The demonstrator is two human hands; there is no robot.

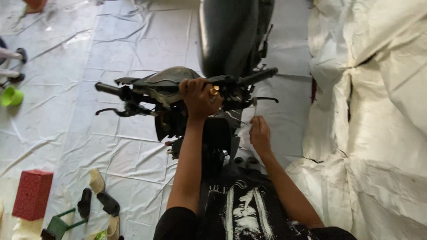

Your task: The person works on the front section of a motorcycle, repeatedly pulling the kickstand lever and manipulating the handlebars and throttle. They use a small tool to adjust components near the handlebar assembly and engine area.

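Observation:
I look down on a stripped black motorcycle (227,40) standing on a white tarp. Its handlebar (147,91) runs from the left grip (106,87) to the right grip (260,75). My left hand (200,98), wearing a gold ring, is closed around the middle of the handlebar at the clamp. My right hand (260,134) is lower, to the right of the steering head. Its fingers are pinched on a thin cable (253,109) that runs up toward the right brake lever (267,99). The left lever (113,111) hangs free.
Bulky white sacks (369,111) rise along the right side. At the lower left lie a red box (32,193), loose sandals (100,198) and a small green stool (60,224). A green cup (11,95) and someone's feet (13,55) are at the far left.

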